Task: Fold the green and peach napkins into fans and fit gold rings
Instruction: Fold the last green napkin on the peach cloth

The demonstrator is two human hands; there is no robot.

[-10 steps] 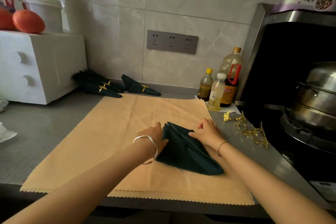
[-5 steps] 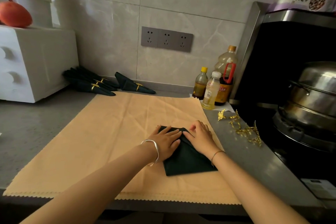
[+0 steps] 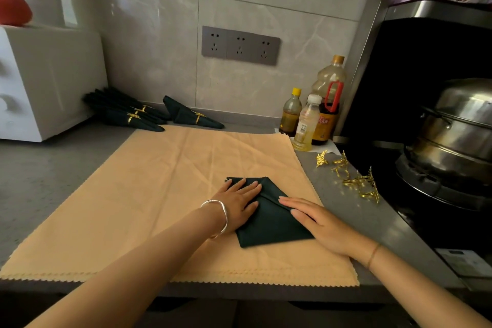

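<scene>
The left hand point(image 3: 238, 204) is laid flat on the left part of the green napkin point(image 3: 269, 224), fingers straight and slightly spread, nothing being gripped; a smooth silver bangle point(image 3: 217, 218) is worn at its wrist. The right hand point(image 3: 319, 218) is likewise pressed flat, fingers straight and close together, along the napkin's right edge, with a thin cord bracelet point(image 3: 372, 255) at the wrist. Between the two hands a raised diagonal fold is seen in the dark, matte cloth, which is folded into a kite-like shape with a point at its far end. It lies on the peach napkin point(image 3: 159, 194), toward that cloth's near right part. The peach napkin is spread flat on the grey speckled table point(image 3: 40, 168); it is softly creased and its edges are cut in small zigzags. Just beside its right edge, gold rings point(image 3: 354, 178) shaped like leafy sprigs are scattered on the table, thin and shiny. At the far edge, against the tiled wall, ringed napkins point(image 3: 125, 112) are stacked as narrow dark cones, each bound with gold, and one more point(image 3: 190, 114) is set just to their right. Three plastic bottles point(image 3: 328, 104) of amber and pale liquid are grouped at the far right corner. A steel pot point(image 3: 458, 125) with a domed lid is seen on the stove, and a white box point(image 3: 45, 80) stands at the left.
</scene>
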